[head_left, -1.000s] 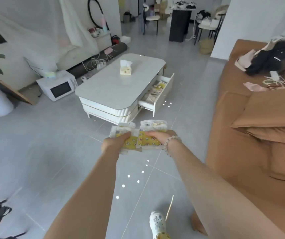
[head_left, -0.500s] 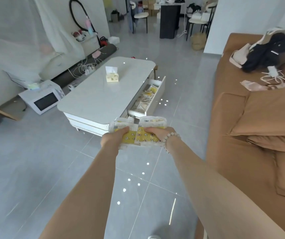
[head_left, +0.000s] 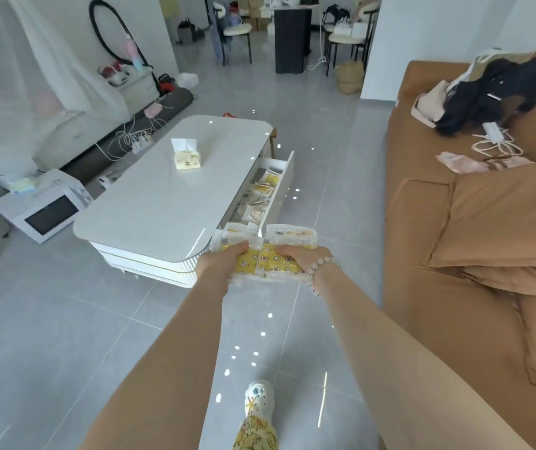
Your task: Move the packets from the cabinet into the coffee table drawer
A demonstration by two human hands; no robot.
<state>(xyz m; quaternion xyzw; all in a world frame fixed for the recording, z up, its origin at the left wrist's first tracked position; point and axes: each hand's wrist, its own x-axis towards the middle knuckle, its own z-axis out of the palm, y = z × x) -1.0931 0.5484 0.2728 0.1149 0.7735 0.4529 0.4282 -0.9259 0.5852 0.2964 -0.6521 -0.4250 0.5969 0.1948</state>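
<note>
Yellow packets (head_left: 261, 256) sit clamped in your left hand (head_left: 216, 263) and right hand (head_left: 296, 256), mid-frame. Others already lie in the table's open drawer (head_left: 279, 190); this batch awaits dropping in.

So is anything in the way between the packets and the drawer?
Nothing visible. Both hands, left and right, hold the packets just short of the drawer, which is pulled open with packets already inside. Only bare floor lies beside it.

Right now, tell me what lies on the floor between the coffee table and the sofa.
In the head view, only the open drawer juts from the coffee table toward the sofa; otherwise bare floor.
</note>
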